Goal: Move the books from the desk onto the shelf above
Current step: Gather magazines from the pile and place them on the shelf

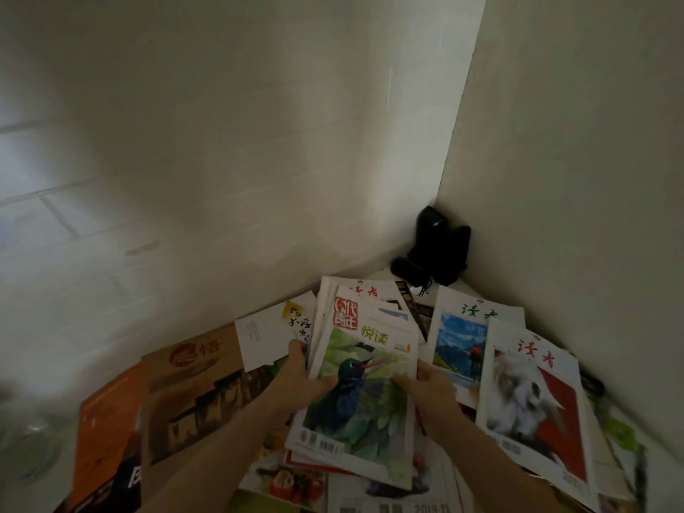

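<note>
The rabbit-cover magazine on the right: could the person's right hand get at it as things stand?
Probably not right away. The right hand is gripping the bird-cover stack together with the left hand. The rabbit-cover magazine lies uncovered just beside it, so once freed, the way looks open.

Both hands on a stack of mags point(364, 368), top cover w/ dark blue bird on green. Left hand point(301, 379) grips stack's left edge, thumb on cover; right hand point(431, 392) grips right edge, thumb on cover too. More mags spread on desk: brown cover point(192, 386) at left, orange one point(107, 431) beside it, white-rabbit cover point(533, 405) at right. Black object point(436, 253) in wall corner behind.
</note>
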### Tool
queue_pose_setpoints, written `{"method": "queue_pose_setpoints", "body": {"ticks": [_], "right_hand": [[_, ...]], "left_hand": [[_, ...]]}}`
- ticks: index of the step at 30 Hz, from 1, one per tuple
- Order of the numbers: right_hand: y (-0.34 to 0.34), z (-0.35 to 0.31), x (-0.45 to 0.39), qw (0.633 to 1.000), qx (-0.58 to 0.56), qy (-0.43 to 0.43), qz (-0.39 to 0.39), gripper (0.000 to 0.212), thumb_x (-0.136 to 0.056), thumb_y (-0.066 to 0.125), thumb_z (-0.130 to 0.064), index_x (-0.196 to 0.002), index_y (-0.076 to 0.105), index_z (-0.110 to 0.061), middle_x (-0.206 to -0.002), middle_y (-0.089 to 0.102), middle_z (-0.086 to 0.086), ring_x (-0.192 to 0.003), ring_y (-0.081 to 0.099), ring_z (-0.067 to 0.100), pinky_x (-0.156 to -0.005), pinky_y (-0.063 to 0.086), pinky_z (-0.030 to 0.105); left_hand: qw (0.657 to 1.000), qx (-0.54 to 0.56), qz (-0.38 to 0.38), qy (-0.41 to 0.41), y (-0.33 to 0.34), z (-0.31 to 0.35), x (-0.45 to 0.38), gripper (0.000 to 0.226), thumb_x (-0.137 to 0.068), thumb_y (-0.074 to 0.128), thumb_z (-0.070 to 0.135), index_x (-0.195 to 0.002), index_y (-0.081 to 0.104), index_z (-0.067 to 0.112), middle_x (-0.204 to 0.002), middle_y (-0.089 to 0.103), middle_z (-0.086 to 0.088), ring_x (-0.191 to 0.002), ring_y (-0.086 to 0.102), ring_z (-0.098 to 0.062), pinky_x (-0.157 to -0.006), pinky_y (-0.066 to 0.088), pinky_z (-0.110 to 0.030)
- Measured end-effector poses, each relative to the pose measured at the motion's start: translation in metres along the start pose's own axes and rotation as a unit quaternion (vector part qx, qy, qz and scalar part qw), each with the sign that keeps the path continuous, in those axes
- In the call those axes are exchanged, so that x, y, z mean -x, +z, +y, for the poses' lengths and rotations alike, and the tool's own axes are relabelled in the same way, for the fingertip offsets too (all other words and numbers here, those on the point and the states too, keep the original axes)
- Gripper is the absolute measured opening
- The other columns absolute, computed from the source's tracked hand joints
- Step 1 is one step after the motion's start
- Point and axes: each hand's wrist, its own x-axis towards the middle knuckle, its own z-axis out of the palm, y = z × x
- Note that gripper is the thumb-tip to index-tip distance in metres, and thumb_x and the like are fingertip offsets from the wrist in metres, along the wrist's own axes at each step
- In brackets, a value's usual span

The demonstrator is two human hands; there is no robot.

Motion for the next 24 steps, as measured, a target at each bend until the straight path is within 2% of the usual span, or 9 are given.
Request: {"method": "queue_pose_setpoints", "body": {"ticks": [5, 7, 10, 13, 16, 18, 20, 22, 24], "right_hand": [[-0.002, -0.015, 0.020, 0.997, -0.033, -0.056, -0.049, 0.050, -0.089, 0.065, -0.012, -0.134, 0.048, -0.027, -0.122, 0.063, 0.004, -0.107, 0.062, 0.024, -0.090, 0.055, 0.047], [-0.001, -0.029, 0.032, 0.989, -0.051, -0.115, -0.079, 0.064, -0.090, 0.065, -0.013, -0.142, 0.035, -0.033, -0.126, 0.062, 0.002, -0.111, 0.063, 0.023, -0.091, 0.055, 0.047], [0.006, -0.056, 0.048, 0.968, -0.017, -0.239, -0.068, 0.067, -0.089, 0.064, -0.009, -0.143, 0.032, -0.027, -0.128, 0.060, -0.002, -0.115, 0.061, 0.016, -0.091, 0.055, 0.040], [0.019, -0.066, 0.062, 0.952, 0.004, -0.304, -0.027, 0.071, -0.089, 0.064, -0.012, -0.147, 0.024, -0.028, -0.132, 0.053, -0.010, -0.117, 0.057, 0.007, -0.088, 0.055, 0.030], [0.030, -0.046, 0.069, 0.952, 0.021, -0.306, 0.002, 0.072, -0.088, 0.064, -0.037, -0.145, 0.019, -0.040, -0.133, 0.049, -0.012, -0.118, 0.056, 0.009, -0.087, 0.056, 0.030], [0.037, -0.033, 0.066, 0.954, 0.038, -0.298, -0.006, 0.073, -0.091, 0.061, -0.031, -0.149, 0.017, -0.027, -0.139, 0.046, -0.001, -0.122, 0.052, 0.016, -0.088, 0.056, 0.031], [0.045, -0.025, 0.062, 0.961, 0.020, -0.273, -0.034, 0.069, -0.092, 0.058, -0.019, -0.146, 0.015, -0.028, -0.141, 0.040, -0.003, -0.126, 0.046, 0.015, -0.086, 0.055, 0.020], [0.052, -0.026, 0.063, 0.961, 0.002, -0.275, -0.020, 0.070, -0.093, 0.056, -0.011, -0.142, 0.009, -0.031, -0.133, 0.035, -0.010, -0.121, 0.039, 0.008, -0.076, 0.045, 0.000], [0.055, -0.028, 0.065, 0.959, -0.009, -0.284, -0.006, 0.073, -0.093, 0.055, -0.009, -0.147, 0.008, -0.023, -0.134, 0.036, -0.008, -0.120, 0.039, 0.007, -0.075, 0.041, -0.004]], "left_hand": [[0.993, 0.083, 0.016, 0.085, -0.004, 0.006, 0.029, 0.051, -0.083, 0.071, 0.007, -0.115, 0.033, 0.015, -0.109, 0.066, -0.011, -0.094, 0.068, -0.021, -0.073, 0.059, -0.029], [0.986, 0.129, 0.014, 0.102, -0.014, 0.011, 0.044, 0.051, -0.083, 0.072, 0.007, -0.118, 0.038, 0.020, -0.106, 0.072, -0.006, -0.097, 0.069, -0.024, -0.078, 0.060, -0.037], [0.977, 0.164, 0.018, 0.137, -0.034, 0.018, 0.055, 0.056, -0.082, 0.074, 0.007, -0.122, 0.044, 0.032, -0.110, 0.072, 0.003, -0.102, 0.069, -0.019, -0.084, 0.057, -0.046], [0.970, 0.132, 0.057, 0.195, -0.049, 0.020, 0.053, 0.066, -0.082, 0.071, 0.007, -0.133, 0.039, 0.032, -0.122, 0.063, 0.009, -0.113, 0.061, -0.007, -0.087, 0.057, -0.033], [0.970, 0.144, 0.042, 0.191, -0.044, 0.001, 0.049, 0.074, -0.088, 0.064, 0.007, -0.144, 0.024, 0.033, -0.133, 0.053, 0.010, -0.121, 0.055, -0.006, -0.085, 0.055, -0.024], [0.967, 0.169, 0.040, 0.187, -0.033, -0.012, 0.046, 0.072, -0.089, 0.062, 0.007, -0.138, 0.024, 0.045, -0.129, 0.053, 0.018, -0.118, 0.055, -0.003, -0.084, 0.055, -0.024], [0.965, 0.174, 0.050, 0.190, -0.028, -0.019, 0.042, 0.071, -0.088, 0.063, 0.010, -0.131, 0.026, 0.052, -0.126, 0.053, 0.021, -0.116, 0.056, -0.001, -0.085, 0.055, -0.026], [0.961, 0.170, 0.070, 0.207, -0.024, -0.018, 0.039, 0.070, -0.088, 0.064, 0.008, -0.132, 0.025, 0.047, -0.128, 0.051, 0.016, -0.114, 0.056, 0.004, -0.084, 0.055, -0.023], [0.960, 0.167, 0.073, 0.214, -0.023, -0.014, 0.036, 0.071, -0.088, 0.062, 0.004, -0.135, 0.023, 0.040, -0.129, 0.049, 0.017, -0.110, 0.055, 0.011, -0.080, 0.053, -0.015]]}}
